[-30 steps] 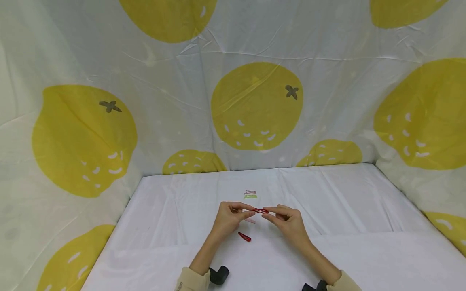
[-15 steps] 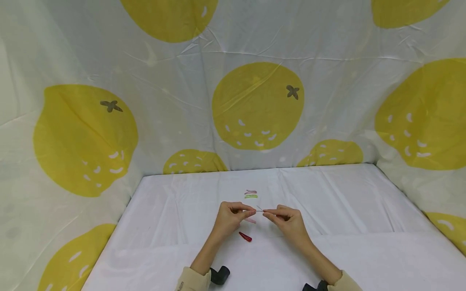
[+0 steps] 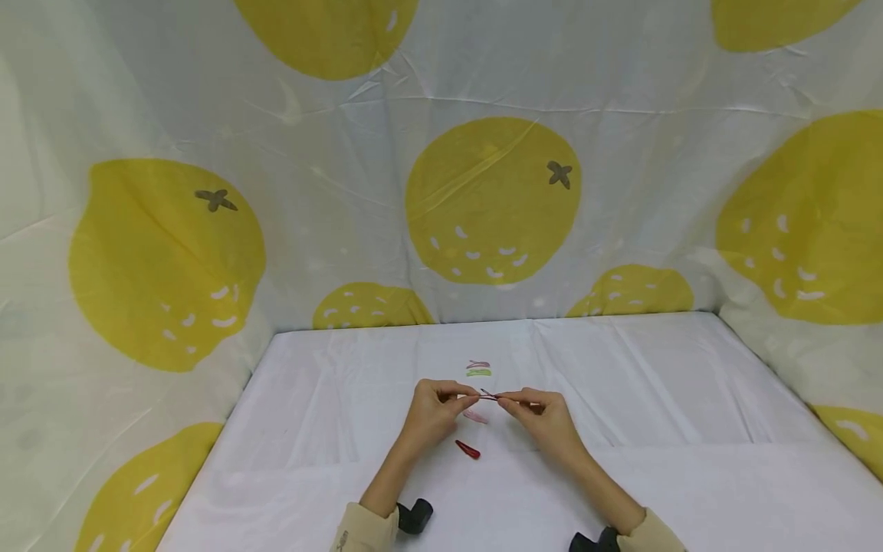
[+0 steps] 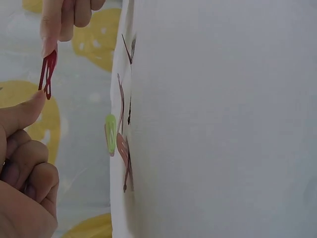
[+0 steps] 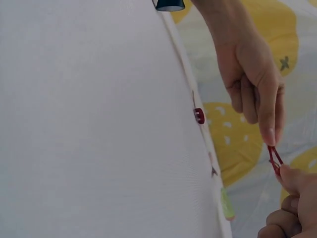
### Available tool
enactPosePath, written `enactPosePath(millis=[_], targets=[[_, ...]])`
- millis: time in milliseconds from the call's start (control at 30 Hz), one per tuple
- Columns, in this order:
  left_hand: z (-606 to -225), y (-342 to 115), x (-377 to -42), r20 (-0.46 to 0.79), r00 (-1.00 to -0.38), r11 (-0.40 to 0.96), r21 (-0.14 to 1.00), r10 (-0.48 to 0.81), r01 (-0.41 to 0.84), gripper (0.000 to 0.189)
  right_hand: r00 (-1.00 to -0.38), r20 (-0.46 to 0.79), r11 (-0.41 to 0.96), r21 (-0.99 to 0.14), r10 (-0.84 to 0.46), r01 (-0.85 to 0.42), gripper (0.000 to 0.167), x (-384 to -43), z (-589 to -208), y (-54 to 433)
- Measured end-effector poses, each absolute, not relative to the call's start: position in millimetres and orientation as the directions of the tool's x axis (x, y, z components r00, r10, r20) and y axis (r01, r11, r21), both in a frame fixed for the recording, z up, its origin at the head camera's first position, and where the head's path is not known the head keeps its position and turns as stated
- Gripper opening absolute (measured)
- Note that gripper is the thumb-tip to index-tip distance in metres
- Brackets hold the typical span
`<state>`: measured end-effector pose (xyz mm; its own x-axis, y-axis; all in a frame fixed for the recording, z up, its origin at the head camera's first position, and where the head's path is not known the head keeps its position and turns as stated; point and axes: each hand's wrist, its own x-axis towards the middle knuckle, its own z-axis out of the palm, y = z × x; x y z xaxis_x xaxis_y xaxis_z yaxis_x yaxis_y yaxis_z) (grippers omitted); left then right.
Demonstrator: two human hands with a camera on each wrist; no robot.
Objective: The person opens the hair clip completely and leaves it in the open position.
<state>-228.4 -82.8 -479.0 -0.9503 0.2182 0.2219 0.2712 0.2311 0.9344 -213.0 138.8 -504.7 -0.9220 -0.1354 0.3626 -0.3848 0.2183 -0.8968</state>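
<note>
Between both hands, above the white table, is a red snap hair clip (image 3: pixel 488 396), its thin inner prong standing away from the outer frame. My left hand (image 3: pixel 431 414) pinches one end with thumb and forefinger. The other end is pinched by my right hand (image 3: pixel 543 420). In the left wrist view the clip (image 4: pixel 48 74) hangs between the two sets of fingertips; in the right wrist view the clip (image 5: pixel 275 161) shows as a narrow red loop. Another red hair clip (image 3: pixel 467 450) lies on the table below the hands.
A pink clip (image 3: pixel 476 416) lies just beyond the left hand. Further back are a green clip (image 3: pixel 479 372) and pinkish clip shapes (image 3: pixel 478 364). The white-covered table (image 3: pixel 655 491) meets a lemon-print cloth (image 3: pixel 331 192) behind and at the sides.
The held clip has turned from showing its flat face to nearly edge-on, and its prong now stands apart from the frame. Both hands keep their pinch and have hardly moved.
</note>
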Motion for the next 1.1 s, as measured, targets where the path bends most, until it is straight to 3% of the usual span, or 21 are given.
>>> enactPosePath(millis=[367,733,1100], targets=[[-476.4,-84.0,-253.4,0.189,-0.963,0.37,0.895,0.194,0.25,0.004,-0.982,0.189,0.295,-0.936,-0.032,-0.19,0.008,-236.5,-504.7,128.3],[-476.9,-86.3,-290.0,0.169,-0.955,0.53,0.802,0.242,0.276,0.004,-0.994,0.099,0.302,-0.95,0.045,-0.081,0.009,-263.3,-508.4,117.1],[-489.9,-84.9,-308.7,0.118,-0.962,0.604,0.757,0.246,0.248,0.004,-0.988,0.151,0.354,-0.926,0.031,-0.131,0.006,-281.0,-519.9,115.8]])
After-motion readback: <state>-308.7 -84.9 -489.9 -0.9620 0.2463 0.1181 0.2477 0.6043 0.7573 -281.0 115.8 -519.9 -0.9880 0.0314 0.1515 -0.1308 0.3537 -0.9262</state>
